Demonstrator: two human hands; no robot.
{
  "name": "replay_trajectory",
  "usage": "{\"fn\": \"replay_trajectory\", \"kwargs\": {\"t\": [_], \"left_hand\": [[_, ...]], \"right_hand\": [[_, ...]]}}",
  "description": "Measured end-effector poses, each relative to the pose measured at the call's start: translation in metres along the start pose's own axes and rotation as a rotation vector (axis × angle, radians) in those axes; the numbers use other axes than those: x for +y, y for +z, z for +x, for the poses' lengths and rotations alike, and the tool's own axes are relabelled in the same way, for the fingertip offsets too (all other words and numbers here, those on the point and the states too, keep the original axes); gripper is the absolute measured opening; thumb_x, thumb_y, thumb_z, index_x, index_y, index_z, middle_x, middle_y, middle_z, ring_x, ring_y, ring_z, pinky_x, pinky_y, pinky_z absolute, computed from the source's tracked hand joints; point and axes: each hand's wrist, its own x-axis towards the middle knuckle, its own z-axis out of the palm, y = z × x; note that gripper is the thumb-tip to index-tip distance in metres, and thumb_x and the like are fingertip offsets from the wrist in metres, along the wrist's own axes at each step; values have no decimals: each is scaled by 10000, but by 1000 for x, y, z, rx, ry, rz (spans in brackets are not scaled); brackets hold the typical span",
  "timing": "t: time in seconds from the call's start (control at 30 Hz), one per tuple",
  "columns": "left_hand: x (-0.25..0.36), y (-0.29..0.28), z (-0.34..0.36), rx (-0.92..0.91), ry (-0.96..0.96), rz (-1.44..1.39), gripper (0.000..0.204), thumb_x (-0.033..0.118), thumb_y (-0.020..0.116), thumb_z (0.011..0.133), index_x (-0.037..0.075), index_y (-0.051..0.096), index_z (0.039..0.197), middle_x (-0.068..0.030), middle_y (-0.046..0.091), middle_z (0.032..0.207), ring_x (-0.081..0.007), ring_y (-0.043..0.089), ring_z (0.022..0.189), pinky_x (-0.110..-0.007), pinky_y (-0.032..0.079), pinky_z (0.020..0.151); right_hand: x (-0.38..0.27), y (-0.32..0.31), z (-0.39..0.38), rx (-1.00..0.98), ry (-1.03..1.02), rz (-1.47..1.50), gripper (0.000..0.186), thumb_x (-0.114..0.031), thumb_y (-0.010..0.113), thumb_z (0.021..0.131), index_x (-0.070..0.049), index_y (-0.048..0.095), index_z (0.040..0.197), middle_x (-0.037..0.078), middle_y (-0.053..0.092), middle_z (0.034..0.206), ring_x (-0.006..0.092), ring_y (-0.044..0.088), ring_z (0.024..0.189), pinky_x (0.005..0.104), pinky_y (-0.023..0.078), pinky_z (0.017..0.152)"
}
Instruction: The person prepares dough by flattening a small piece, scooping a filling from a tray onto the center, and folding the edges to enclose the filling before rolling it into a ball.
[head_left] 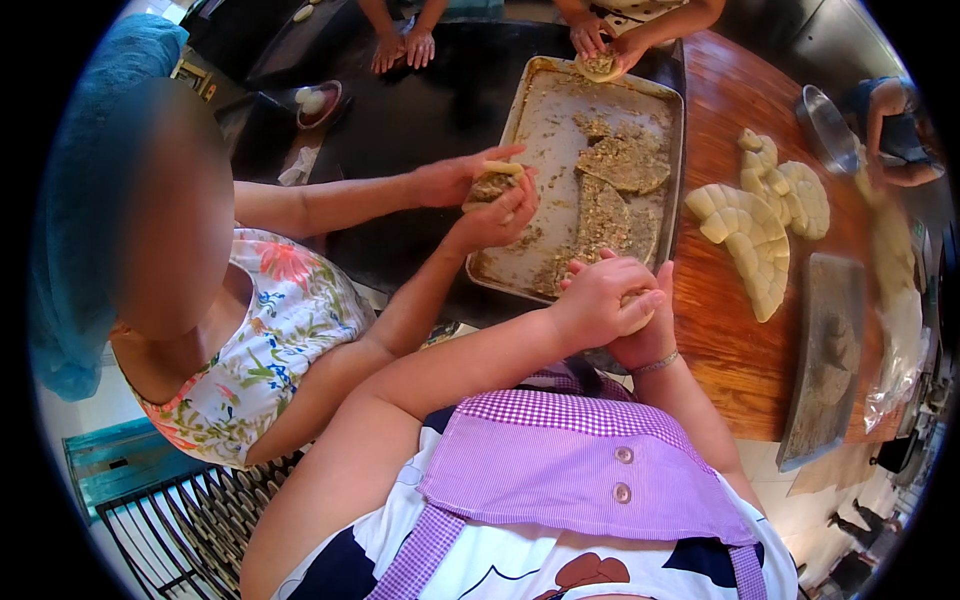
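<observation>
A dough piece (633,298) is enclosed between the curled left hand (601,296) and cupped right hand (647,343), by the tray's (550,130) near-right corner; shaping appears underway, even pressure probably required next.

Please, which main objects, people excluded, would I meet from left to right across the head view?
Turquoise painted wooden furniture, small round reddish bowl, large rectangular metal tray, fan-shaped pale dough piece, round silver metal basin, crumpled translucent plastic bag.

right of centre, a hand could pass over the wooden tabletop (735,375) below the dough (750,238); a grey slab (824,345) blocks lower right, a neighbour's forearms (350,204) the left of the tray (545,135).
</observation>
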Motion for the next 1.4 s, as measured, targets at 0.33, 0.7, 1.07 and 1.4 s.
{"fn": "replay_trajectory", "kwargs": {"t": [0.33, 0.7, 1.07, 1.4], "left_hand": [[-4, -10, 2, 43, -64, 366, 476, 344, 695, 857, 17, 563, 1176, -153, 601, 1154, -328, 542, 1136, -432, 413, 999], [-14, 1, -5, 30, -152, 4, 319, 263, 699, 824, 24, 664, 1033, -158, 650, 1007, -339, 629, 950, -405, 503, 845], [-36, 17, -7, 42, -153, -34, 219, 237, 686, 847, 31, 647, 910, -126, 636, 913, -323, 620, 880, -392, 502, 777], [-69, 32, -12, 51, -149, -236, 134, 127, 622, 870, 11, 651, 932, -117, 655, 934, -287, 635, 896, -377, 501, 802]], "right_hand": [[-8, -28, 15, 123, -63, 1, 834, -766, 294, 896, -95, 415, 1377, 227, 464, 1390, 382, 472, 1266, 511, 370, 1076], [6, -11, 13, 142, -73, -23, 662, -610, 417, 888, -131, 448, 1344, 193, 525, 1314, 329, 502, 1232, 445, 390, 1056], [-1, -80, 14, 180, -121, -418, 319, -256, 431, 979, -82, 541, 1223, 98, 604, 1192, 222, 571, 1105, 371, 482, 939], [-6, -72, 33, 66, -38, -64, 836, -765, 329, 891, -130, 361, 1435, 246, 455, 1393, 350, 439, 1309, 468, 345, 1110]]}}
